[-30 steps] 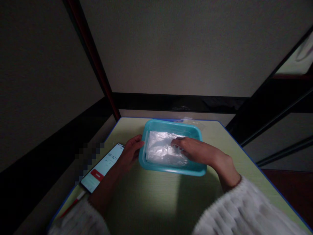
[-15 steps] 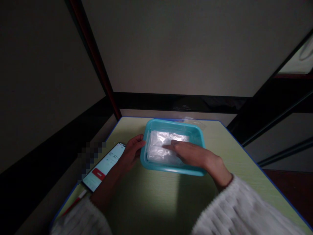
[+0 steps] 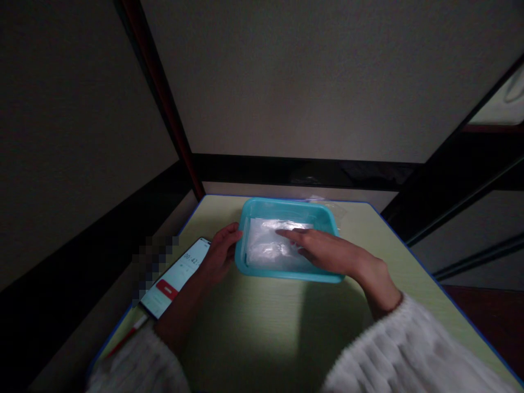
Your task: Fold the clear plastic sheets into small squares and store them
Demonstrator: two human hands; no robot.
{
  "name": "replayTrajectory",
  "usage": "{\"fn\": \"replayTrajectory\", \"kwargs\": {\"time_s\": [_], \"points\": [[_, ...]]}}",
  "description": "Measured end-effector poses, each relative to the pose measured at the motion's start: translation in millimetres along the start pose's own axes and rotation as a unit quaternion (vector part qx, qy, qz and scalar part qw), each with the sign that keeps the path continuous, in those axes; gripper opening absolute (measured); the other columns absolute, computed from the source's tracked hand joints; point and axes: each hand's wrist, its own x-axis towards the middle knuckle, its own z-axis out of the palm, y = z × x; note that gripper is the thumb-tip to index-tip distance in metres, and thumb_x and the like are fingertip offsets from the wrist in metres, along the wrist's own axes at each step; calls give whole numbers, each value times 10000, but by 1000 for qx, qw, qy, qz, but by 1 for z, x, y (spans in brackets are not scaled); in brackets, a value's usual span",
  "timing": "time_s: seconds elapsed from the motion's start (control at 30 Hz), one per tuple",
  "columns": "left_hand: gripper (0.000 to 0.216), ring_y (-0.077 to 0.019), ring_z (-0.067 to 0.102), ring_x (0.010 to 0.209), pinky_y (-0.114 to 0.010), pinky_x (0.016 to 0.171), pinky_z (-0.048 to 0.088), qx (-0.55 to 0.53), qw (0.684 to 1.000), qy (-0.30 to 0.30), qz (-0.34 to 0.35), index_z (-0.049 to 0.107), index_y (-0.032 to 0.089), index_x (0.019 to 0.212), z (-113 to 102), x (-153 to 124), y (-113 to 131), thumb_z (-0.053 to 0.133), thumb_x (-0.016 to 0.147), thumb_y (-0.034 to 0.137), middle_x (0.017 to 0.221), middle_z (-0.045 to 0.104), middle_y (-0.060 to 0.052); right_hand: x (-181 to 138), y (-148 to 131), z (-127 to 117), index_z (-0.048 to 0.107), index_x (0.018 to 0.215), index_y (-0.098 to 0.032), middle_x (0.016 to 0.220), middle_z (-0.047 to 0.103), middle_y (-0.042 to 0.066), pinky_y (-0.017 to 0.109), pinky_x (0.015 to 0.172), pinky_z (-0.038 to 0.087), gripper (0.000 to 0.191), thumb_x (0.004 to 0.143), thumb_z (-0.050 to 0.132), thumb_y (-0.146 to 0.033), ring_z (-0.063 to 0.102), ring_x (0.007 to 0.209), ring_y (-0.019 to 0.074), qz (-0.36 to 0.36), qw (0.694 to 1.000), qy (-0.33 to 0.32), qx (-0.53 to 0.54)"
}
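A turquoise plastic tray stands at the far half of the table, its near side casting a shadow. My left hand grips its left rim, with the thumb near the top edge and the other fingers partly hidden. Inside lie clear plastic bags, flat and shiny; how many are stacked I cannot tell. Over them reaches my right hand from the right side, index finger stretched out and the rest loosely bent. Its fingertips rest on or just above the plastic.
Left of my forearm lies a phone with a timer on its screen. A red and white pen-like stick sits below it at the table edge. Behind the tray is another clear plastic bag. Walls enclose the table's back and left.
The tray has shifted slightly, its near edge now farther from me. My right hand has slid a little to the right across the plastic. My left hand keeps its grip.
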Motion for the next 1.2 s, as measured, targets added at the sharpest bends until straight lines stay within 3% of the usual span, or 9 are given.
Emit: {"fn": "replayTrajectory", "kwargs": {"time_s": [0.23,0.4,0.7,1.2], "points": [[246,-35,373,361,-131,331,263,-88,992,83,32,470,158,567,1,6,4,681,478,248,433,429,98,-8,1,-20,367,1306,-179,1217,541,111,385,889,447,533,800,387,-14,525,1090,232,-15,987,156,-39],[262,-13,287,329,-123,309,210,-157,978,93,104,412,161,520,-4,15,3,671,531,196,396,350,113,-20,12,-32,434,1229,-159,1155,567,114,379,865,457,395,842,395,-89,552,1032,229,-15,970,237,-58],[263,-31,420,380,-130,386,319,-182,952,189,154,432,163,565,-17,35,-7,690,585,208,451,432,101,-23,41,-29,536,1072,-158,1040,620,109,352,760,484,282,827,407,-106,605,901,232,16,972,227,-52],[302,-36,410,381,-152,449,407,-205,946,195,161,414,165,533,-20,42,-13,700,619,209,411,428,97,-4,88,10,631,950,-153,906,681,90,294,711,491,287,741,466,-47,636,771,192,85,986,141,-39]]}}
